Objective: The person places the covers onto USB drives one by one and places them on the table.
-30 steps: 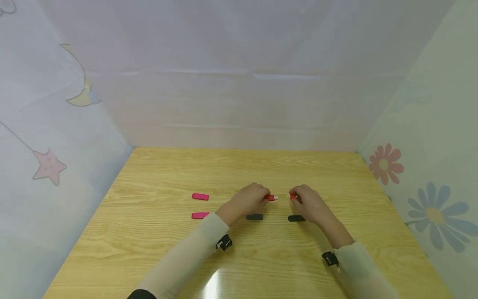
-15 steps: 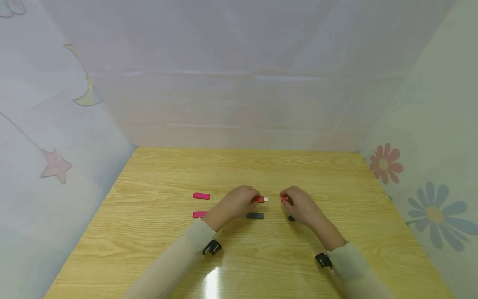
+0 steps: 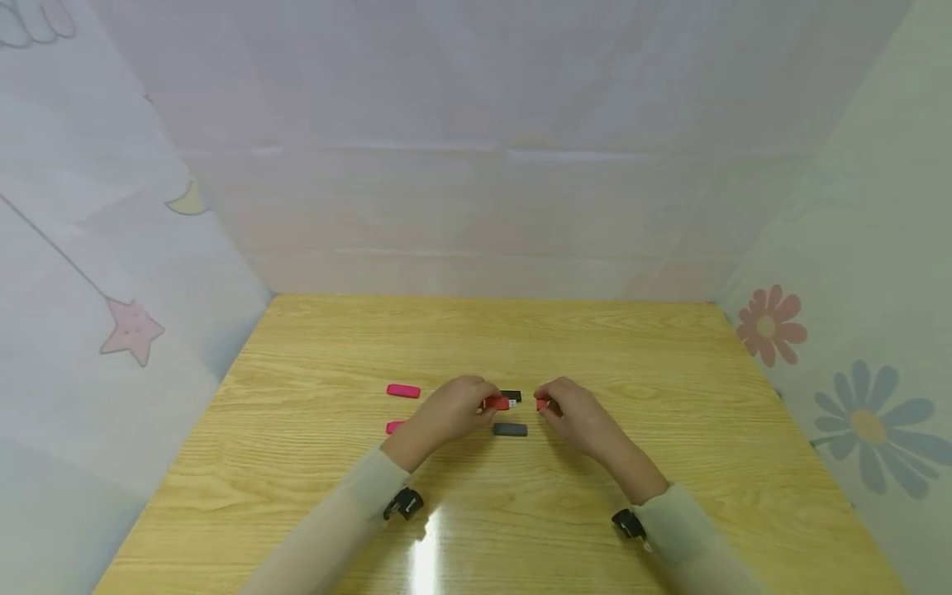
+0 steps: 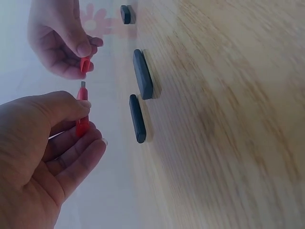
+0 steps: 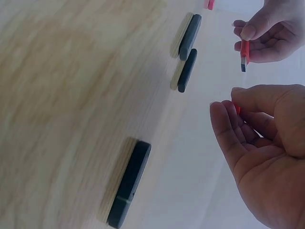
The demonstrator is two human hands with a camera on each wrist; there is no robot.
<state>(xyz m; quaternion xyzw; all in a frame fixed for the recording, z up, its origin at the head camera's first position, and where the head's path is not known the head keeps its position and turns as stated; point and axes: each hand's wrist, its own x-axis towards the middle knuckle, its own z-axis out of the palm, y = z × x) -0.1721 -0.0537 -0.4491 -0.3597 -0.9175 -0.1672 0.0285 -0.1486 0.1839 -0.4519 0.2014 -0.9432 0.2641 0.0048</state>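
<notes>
My left hand (image 3: 449, 409) pinches a red USB flash drive (image 3: 498, 403) between thumb and fingers, above the table. Its bare metal plug points right, towards my right hand (image 3: 583, 417). That hand pinches a small red cap (image 3: 541, 405), mostly covered by the fingertips. In the left wrist view the cap (image 4: 85, 65) has its open end towards the plug of the flash drive (image 4: 82, 109). Plug and cap are roughly in line, a short gap apart. From the right wrist, only a sliver of the cap (image 5: 237, 109) shows.
On the wooden table (image 3: 476, 330) lie two pink flash drives, one farther back (image 3: 403, 391) and one partly behind my left arm (image 3: 395, 427). A grey drive (image 3: 510, 430) and a black one (image 3: 511, 396) lie near the middle. Another dark drive (image 5: 128, 186) shows in the right wrist view.
Both hands have moved left, and the gap between plug and cap has narrowed. A black drive behind my left hand has come into sight; the one by my right hand is now covered.
</notes>
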